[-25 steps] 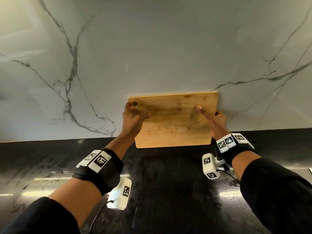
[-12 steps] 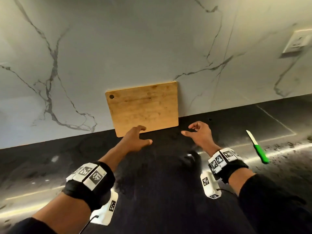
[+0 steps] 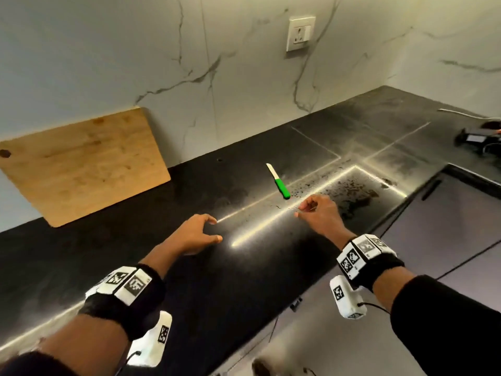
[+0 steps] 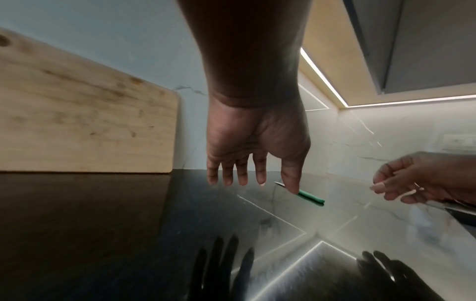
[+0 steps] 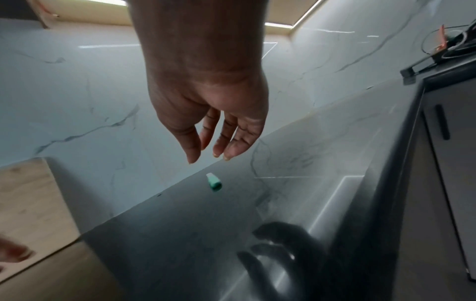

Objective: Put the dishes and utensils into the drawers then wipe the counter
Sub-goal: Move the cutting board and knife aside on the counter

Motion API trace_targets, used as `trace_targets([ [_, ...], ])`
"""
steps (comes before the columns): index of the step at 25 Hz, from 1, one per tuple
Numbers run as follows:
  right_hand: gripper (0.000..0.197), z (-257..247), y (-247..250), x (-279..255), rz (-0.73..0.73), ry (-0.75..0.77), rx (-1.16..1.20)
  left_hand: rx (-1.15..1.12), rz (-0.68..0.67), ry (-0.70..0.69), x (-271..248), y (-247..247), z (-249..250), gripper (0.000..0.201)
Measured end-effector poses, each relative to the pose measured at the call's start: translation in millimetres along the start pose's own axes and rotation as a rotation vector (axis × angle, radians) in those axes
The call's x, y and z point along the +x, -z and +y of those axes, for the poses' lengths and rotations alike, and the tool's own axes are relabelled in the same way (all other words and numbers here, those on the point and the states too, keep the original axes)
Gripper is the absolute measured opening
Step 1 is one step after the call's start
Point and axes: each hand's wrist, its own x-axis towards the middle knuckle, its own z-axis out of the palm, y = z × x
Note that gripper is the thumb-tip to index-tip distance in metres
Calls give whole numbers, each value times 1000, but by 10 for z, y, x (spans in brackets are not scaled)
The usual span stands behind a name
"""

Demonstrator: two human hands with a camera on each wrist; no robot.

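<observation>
A small knife [image 3: 278, 181] is seen lying flat on the black counter [image 3: 244, 267], just past the right hand [image 3: 320, 213]. Nothing is held; both the right and the left hand [image 3: 198, 234] are loosely open. It looks light, stiff and sharp, so the green handle should be gripped.

The cutting board [image 3: 81, 166] was cut off at the left edge of the head view, and again in both wrist views. Part of the knife [image 4: 307, 196] blade was hidden behind the thumb of the left hand [image 4: 257, 142] (left wrist view). A dark object [image 3: 479, 138] at the far right was cropped and could not be identified.
</observation>
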Motion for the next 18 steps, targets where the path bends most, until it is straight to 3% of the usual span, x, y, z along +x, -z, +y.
trace_targets([
  [3,20,157,198,481,13,-21,-47,19,-7,-4,413,-75,338,59],
  [7,30,129,44,1017,-91,-3,-146,39,12,7,894,-47,611,59],
  [11,69,159,-196,1461,-100,-51,-288,111,5,14,1322,-128,792,58],
  [15,84,118,-428,1608,-144,2,-472,325,68,96,1494,-37,663,62],
  [18,74,-31,-607,1636,-259,116,-547,313,143,249,1512,86,347,74],
])
